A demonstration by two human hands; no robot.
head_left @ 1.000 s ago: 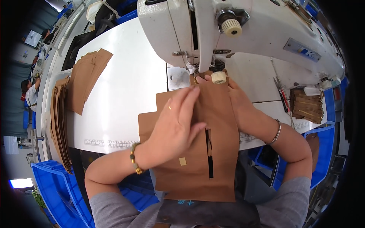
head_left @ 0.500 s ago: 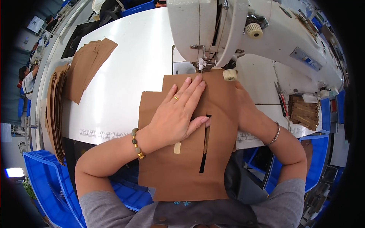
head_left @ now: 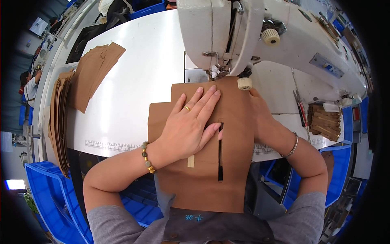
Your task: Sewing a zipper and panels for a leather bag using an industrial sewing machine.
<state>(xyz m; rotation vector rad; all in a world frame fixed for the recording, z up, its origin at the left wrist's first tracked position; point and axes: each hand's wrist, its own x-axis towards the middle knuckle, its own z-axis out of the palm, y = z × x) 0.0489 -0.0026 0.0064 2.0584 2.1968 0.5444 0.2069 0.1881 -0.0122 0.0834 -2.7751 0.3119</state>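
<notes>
White, smooth worktable [head_left: 134, 89], head view: a white metal sewing machine [head_left: 203, 32] stands at one o'clock, overlapping flat brown pieces [head_left: 91, 77] lie at ten. At centre, a stepped-edge, sheet-like brown panel [head_left: 207, 166] with a narrow dark slot [head_left: 220, 162] reaches under the machine, overhanging the table toward six. Left hand [head_left: 185, 126]: palm down on the panel, fingers slightly spread, thumb at the slot. Right hand [head_left: 262, 116]: at the panel's two-o'clock edge, fingertips hidden; its grip cannot be told. Good practice probably means light, even pressure, the panel flat, fingertips clear of the needle.
</notes>
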